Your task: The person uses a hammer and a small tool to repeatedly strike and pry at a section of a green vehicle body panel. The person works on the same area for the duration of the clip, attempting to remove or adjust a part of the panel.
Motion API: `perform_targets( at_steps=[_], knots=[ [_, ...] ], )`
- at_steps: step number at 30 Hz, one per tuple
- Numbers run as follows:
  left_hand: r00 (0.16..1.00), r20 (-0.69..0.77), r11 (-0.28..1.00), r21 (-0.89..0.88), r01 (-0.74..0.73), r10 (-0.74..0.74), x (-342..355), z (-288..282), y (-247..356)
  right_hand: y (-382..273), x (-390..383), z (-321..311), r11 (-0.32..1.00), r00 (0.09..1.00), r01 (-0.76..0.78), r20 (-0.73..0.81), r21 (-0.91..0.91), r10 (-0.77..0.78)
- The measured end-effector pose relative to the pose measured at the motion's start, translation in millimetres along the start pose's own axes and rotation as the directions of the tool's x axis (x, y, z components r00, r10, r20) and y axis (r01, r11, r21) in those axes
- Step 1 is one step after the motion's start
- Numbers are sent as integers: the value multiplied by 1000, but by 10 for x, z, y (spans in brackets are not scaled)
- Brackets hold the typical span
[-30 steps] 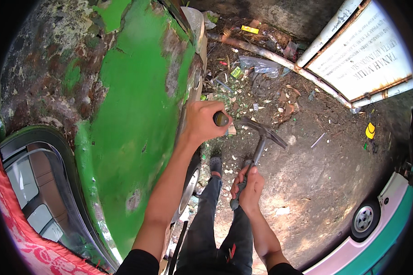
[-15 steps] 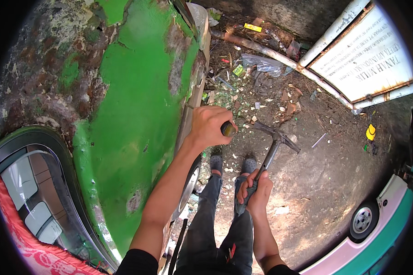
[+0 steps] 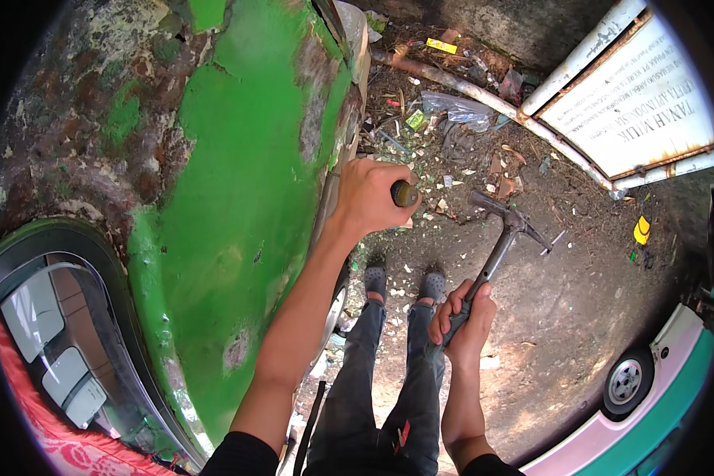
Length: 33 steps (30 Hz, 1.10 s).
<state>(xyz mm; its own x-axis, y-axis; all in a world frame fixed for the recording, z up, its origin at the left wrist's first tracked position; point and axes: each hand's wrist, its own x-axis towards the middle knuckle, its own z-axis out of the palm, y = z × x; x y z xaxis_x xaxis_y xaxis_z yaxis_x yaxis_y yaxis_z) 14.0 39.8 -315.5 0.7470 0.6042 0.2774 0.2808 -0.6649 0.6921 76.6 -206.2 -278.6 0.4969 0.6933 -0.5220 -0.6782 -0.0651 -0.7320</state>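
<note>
My left hand (image 3: 370, 195) is closed around a chisel-like tool, whose dark handle end (image 3: 404, 193) with a yellowish tint sticks out toward the right. A thin bit of its shaft seems to show on the other side of the fist, at the edge of the green car body (image 3: 238, 182); whether the tip touches is too small to tell. My right hand (image 3: 466, 321) grips the grey handle of a claw hammer (image 3: 501, 246). The hammer's head is raised, right of the tool handle and apart from it. Paint is stripped in patches along the car's edge.
On the left, the car's windscreen (image 3: 63, 341) borders a red patterned cloth (image 3: 47, 436). Paint chips and litter, with a plastic bag (image 3: 460, 111), cover the ground ahead. A white signboard (image 3: 627, 103) on a pipe frame stands far right. A pink and teal vehicle (image 3: 650, 397) is at lower right.
The hammer has moved right, away from the tool handle, with my right hand. My left hand and its tool have shifted slightly farther forward and right. The view has shifted a little.
</note>
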Motion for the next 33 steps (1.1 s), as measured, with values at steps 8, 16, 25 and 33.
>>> perform_targets(
  at_steps=[8, 16, 25, 33],
  knots=[
    [999, 17, 998, -45, 51, -50, 51, -77, -3, -149, 22, 76, 998, 996, 56, 66, -14, -55],
    [997, -21, 987, -148, 65, -69, 25, -193, -56, -255, -23, 189, 983, 996, 69, 62, -168, -59],
    [986, -131, 971, -225, 75, -106, -24, -324, -39, -140, -53, 407, 808, 901, 427, 264, -406, -344],
    [990, -98, 973, -216, 80, -103, -28, -341, -43, -246, -146, 443, 660, 884, 467, 302, -589, -356]
  ],
)
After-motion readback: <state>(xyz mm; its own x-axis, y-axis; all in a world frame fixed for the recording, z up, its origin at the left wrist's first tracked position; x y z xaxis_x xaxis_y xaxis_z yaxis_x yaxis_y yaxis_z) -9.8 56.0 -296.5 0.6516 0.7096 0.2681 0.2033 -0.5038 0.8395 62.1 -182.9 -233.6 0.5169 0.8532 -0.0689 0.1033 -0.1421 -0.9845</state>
